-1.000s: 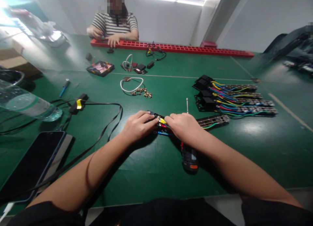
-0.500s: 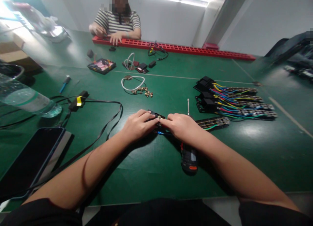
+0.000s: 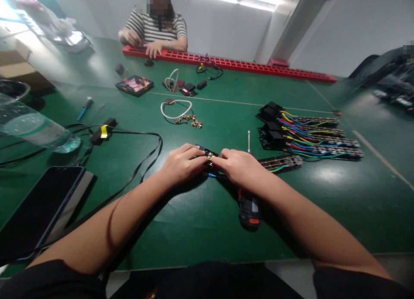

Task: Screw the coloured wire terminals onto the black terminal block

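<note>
The left hand (image 3: 181, 163) is closed over the left end of the long black strip with shiny metal contacts and coloured wires (image 3: 286, 162), fingertips pressing on its dark housing. The strip lies on the green-topped table (image 3: 181, 243), between and partly beneath both hands, its bare end reaching out to the right of the right hand (image 3: 237, 165). That hand is curled, fingertips at small brass-coloured fittings beside the left fingertips; whether they pinch anything, I cannot tell.

It should handle as light and stiff, the housing perhaps slightly slick, the thin blue wire with a ring end (image 3: 211, 175) soft and easily bent. The housing and the strip's long edges look the best hold; pulling by wires would risk the joints.

Containers, left to right: the brown cardboard box (image 3: 19, 68), far ahead and left of the left hand, its contents hidden; the clear plastic bottle with a green-edged label (image 3: 39, 126), left of that hand, its fill unclear; and the shallow black tray (image 3: 120, 87), ahead and left, holding pinkish material and small dark pieces.
</note>
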Demonstrator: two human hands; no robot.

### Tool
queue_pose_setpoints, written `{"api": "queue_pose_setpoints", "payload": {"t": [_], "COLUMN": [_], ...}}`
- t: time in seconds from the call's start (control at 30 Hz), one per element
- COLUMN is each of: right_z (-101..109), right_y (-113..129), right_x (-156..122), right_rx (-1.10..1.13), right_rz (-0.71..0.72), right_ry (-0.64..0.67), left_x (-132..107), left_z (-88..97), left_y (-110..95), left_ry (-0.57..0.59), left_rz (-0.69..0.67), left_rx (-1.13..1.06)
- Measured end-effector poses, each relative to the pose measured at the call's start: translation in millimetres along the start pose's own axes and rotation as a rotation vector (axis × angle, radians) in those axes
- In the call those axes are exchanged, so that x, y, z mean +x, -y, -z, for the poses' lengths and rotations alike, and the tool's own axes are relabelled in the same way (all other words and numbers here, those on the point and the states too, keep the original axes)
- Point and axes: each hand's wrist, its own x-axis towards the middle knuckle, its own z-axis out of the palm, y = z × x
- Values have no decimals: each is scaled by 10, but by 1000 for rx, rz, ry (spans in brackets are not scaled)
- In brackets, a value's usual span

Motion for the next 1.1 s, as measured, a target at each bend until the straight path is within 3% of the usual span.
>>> {"api": "queue_pose_setpoints", "payload": {"t": [0.3,0.53,0.63,0.77,0.87,0.97,1.1], "right_z": [-12,-69,-39,39,7,-175,-548], "right_y": [-21,-83,-157,-274,-296,-200,10], "right_x": [-24,-57,-260,-834,-1264,-1466,-1413], "right_rx": [48,85,167,352,403,371,84], "right_rz": [-2,69,88,-41,-91,-172,-244], "right_ry": [-15,-83,-175,-245,-128,-104,-153], "left_x": [24,26,35,54,52,43,42], "left_z": [20,-21,-16,2,11,19,29], "left_y": [2,38,35,13,3,1,-8], "left_ry": [89,57,51,42,31,36,24], "left_rz": [41,6,-5,3,23,33,36], "left_rx": [-79,-143,-144,-139,-114,-91,-28]}}
